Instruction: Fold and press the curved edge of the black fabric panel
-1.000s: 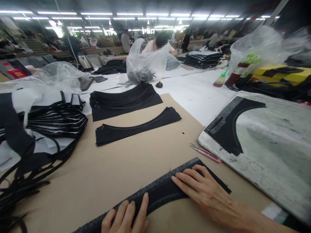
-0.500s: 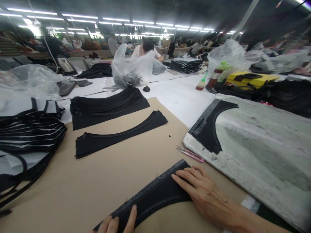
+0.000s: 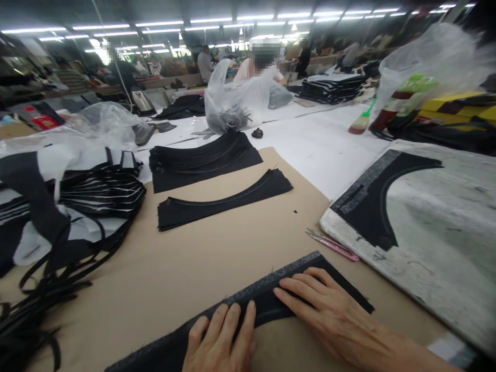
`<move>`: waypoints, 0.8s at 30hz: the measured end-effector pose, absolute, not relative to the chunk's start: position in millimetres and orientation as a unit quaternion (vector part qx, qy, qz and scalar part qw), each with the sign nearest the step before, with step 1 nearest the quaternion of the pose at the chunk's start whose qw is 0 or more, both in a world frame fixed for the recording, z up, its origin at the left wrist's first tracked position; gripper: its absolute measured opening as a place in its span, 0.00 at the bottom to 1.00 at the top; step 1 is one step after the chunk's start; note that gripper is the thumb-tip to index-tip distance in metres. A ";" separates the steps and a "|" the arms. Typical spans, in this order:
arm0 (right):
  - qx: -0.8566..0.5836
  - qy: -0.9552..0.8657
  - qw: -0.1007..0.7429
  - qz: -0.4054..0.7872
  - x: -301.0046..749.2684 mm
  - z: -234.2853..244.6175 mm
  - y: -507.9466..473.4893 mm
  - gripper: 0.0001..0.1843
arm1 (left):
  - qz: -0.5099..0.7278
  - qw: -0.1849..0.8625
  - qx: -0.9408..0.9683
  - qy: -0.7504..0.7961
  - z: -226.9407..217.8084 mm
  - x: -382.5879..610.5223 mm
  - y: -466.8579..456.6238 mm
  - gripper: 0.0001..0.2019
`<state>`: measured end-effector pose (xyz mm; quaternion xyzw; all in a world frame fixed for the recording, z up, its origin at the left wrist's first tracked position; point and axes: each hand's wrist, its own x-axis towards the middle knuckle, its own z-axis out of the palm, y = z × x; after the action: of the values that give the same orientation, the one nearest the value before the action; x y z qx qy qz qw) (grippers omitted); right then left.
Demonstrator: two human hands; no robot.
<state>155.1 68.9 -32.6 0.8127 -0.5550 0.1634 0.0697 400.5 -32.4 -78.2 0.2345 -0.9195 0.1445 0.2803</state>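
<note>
A black curved fabric piece (image 3: 265, 306) lies on the brown board in front of me, with a speckled grey strip along its straight edge. My left hand (image 3: 225, 336) rests on its middle, fingers slightly bent and apart, fingertips near the strip. Farther right, my right hand (image 3: 318, 305) lies on the same piece with fingers spread and pressing down. Both hands touch the cloth without gripping it. Beyond them, pink thread snips (image 3: 337, 248) lie on the board beside a pale, stained padded board (image 3: 434, 232), on which another black curved piece (image 3: 372, 206) rests.
Two stacks of curved black pieces, the nearer stack (image 3: 225, 201) and the farther stack (image 3: 205, 163), lie ahead. At left are bundled black-and-white pieces (image 3: 104, 191) with loose straps. A plastic bag of scraps (image 3: 236, 103) and a green-tipped bottle (image 3: 360, 123) stand farther back. Another person sits beyond.
My left hand has come farther into view and slid along the cloth toward my right hand. More of the fabric piece shows at both ends. The view has turned left.
</note>
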 end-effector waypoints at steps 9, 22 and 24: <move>0.802 -0.561 0.085 0.189 161.3 -43.0 64.2 0.26 | 0.148 0.290 0.248 -0.912 -87.5 395.8 -29.4 0.17; 0.794 -0.569 0.093 0.193 158.7 -37.9 63.6 0.23 | 0.155 0.265 0.266 -0.914 -82.4 392.8 -26.6 0.16; 0.797 -0.565 0.099 0.191 157.8 -37.4 63.8 0.24 | 0.152 0.269 0.265 -0.913 -81.9 391.7 -26.7 0.15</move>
<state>157.8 63.8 -37.4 0.7966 -0.5649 0.1912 0.0986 391.7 -26.7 -81.9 0.2653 -0.9133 0.1517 0.2691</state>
